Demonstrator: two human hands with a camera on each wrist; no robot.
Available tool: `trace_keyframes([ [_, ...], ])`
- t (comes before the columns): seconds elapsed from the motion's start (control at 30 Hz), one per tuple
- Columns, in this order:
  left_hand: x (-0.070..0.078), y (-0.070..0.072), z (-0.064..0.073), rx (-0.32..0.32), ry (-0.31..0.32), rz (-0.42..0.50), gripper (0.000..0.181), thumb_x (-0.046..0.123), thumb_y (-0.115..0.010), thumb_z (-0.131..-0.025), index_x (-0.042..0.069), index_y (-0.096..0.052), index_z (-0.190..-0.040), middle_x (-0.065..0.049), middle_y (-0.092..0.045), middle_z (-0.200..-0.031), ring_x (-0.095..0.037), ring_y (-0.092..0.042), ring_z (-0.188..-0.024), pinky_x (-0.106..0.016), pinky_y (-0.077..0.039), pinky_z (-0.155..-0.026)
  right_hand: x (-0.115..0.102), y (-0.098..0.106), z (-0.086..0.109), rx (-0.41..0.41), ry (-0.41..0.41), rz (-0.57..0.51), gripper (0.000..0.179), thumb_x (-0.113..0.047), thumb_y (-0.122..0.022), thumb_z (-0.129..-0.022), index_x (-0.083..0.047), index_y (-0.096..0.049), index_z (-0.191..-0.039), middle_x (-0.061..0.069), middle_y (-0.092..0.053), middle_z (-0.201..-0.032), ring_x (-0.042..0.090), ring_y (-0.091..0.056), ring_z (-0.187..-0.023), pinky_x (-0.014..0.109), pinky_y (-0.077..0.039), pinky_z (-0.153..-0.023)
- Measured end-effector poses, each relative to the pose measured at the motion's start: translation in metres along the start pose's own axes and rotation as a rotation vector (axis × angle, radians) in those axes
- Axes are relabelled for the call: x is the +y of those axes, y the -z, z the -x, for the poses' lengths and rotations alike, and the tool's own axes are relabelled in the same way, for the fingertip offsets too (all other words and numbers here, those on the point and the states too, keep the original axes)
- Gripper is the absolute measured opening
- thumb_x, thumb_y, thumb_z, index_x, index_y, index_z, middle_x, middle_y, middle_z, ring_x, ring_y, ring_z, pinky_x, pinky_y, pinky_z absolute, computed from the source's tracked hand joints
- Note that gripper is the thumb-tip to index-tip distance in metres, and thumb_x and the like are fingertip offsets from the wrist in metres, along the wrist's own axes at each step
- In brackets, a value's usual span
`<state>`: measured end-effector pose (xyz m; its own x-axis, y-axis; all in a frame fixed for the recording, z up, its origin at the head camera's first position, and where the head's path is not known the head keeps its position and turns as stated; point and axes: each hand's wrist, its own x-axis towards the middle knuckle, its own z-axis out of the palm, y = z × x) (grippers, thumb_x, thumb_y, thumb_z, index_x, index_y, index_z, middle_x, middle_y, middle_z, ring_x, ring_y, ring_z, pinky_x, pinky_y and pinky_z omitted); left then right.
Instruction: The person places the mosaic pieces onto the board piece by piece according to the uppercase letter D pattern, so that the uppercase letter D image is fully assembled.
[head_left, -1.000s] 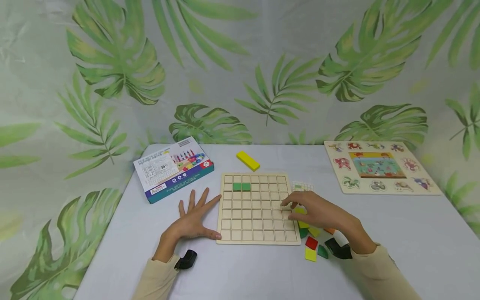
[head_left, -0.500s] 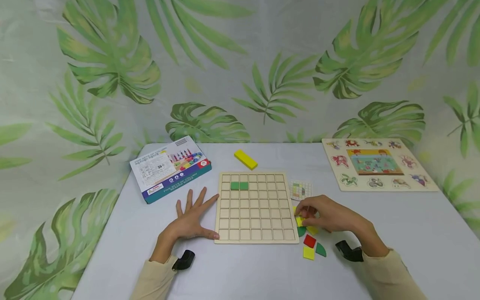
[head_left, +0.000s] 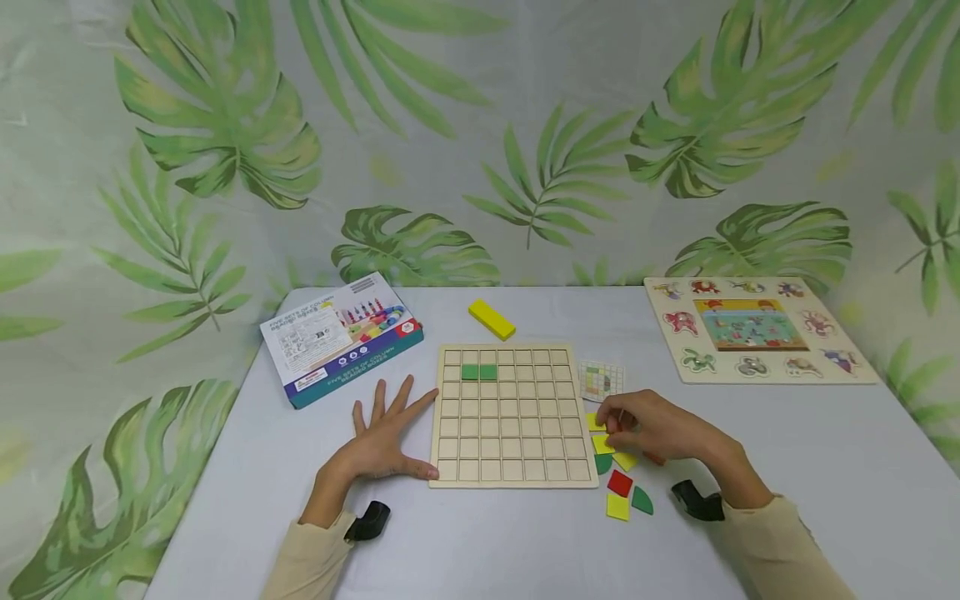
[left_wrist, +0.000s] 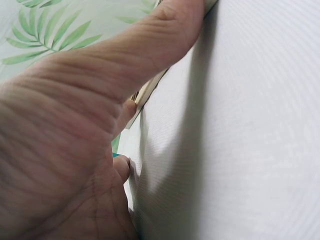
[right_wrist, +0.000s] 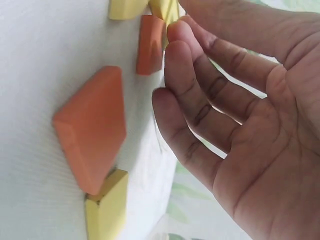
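My left hand (head_left: 382,446) is spread at the left side of a wooden grid board (head_left: 517,425), thumb and fingertips against its edge. Two green square tiles (head_left: 478,372) sit side by side in its upper left cells. Right of the board, the bent fingers of my right hand (head_left: 660,425) are over a heap of loose tiles. Their tips come right at a yellow tile (head_left: 603,444); whether they pinch a piece I cannot tell. An orange diamond-shaped piece (right_wrist: 95,127) and a smaller orange piece (right_wrist: 150,45) lie beside these fingers in the right wrist view.
Near me lie a red tile (head_left: 620,482), a yellow square (head_left: 618,507) and a green quarter-round (head_left: 642,500). A pattern card (head_left: 602,380) is beside the board. Further back are a yellow block (head_left: 492,320), a cardboard box (head_left: 341,337) and an animal puzzle board (head_left: 757,367).
My right hand has moved off the board's right edge, back to the loose tiles, uncovering the pattern card. It has since shifted only slightly. My left hand stays at the board.
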<state>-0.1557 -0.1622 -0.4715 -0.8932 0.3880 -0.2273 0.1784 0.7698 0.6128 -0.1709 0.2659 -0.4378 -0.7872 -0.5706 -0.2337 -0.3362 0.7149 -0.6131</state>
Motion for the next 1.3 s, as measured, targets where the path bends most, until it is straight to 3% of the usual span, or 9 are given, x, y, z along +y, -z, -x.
trace_keyframes([
  [0.3, -0.001, -0.001, -0.001, -0.001, 0.006, 0.004, 0.120, 0.050, -0.093, -0.061, 0.027, -0.029, -0.159, -0.014, 0.005, -0.169, -0.047, 0.026, -0.148, -0.074, 0.022, -0.107, 0.001, -0.006, -0.004, 0.048, 0.034, -0.002, 0.023, -0.015, -0.069, -0.094, -0.005, -0.060, -0.112, -0.007, -0.058, -0.081, 0.004, -0.051, -0.072, 0.020, -0.047, -0.066],
  [0.6, -0.001, -0.003, -0.001, -0.003, 0.021, -0.001, 0.120, 0.052, -0.092, -0.059, 0.030, -0.029, -0.159, -0.011, 0.004, -0.170, -0.046, 0.026, -0.149, -0.073, 0.022, -0.108, 0.002, -0.011, -0.005, 0.063, 0.001, -0.003, 0.028, -0.016, -0.070, -0.094, -0.003, -0.059, -0.117, -0.006, -0.055, -0.077, 0.003, -0.049, -0.066, 0.020, -0.044, -0.061],
  [0.9, -0.001, -0.003, 0.000, 0.005, 0.016, -0.002, 0.120, 0.052, -0.092, -0.059, 0.030, -0.029, -0.159, -0.011, 0.004, -0.170, -0.046, 0.025, -0.149, -0.073, 0.022, -0.108, -0.003, -0.012, -0.005, 0.076, -0.045, 0.001, 0.018, -0.012, -0.066, -0.096, -0.005, -0.058, -0.110, -0.005, -0.052, -0.078, 0.006, -0.048, -0.069, 0.020, -0.042, -0.062],
  [1.3, -0.001, -0.004, 0.001, 0.010, 0.011, -0.005, 0.120, 0.052, -0.092, -0.060, 0.029, -0.029, -0.159, -0.012, 0.005, -0.170, -0.046, 0.026, -0.149, -0.073, 0.022, -0.108, -0.006, -0.012, -0.005, 0.046, -0.059, -0.019, 0.018, -0.011, -0.067, -0.095, -0.005, -0.054, -0.106, -0.002, -0.050, -0.078, 0.010, -0.048, -0.071, 0.021, -0.040, -0.062],
])
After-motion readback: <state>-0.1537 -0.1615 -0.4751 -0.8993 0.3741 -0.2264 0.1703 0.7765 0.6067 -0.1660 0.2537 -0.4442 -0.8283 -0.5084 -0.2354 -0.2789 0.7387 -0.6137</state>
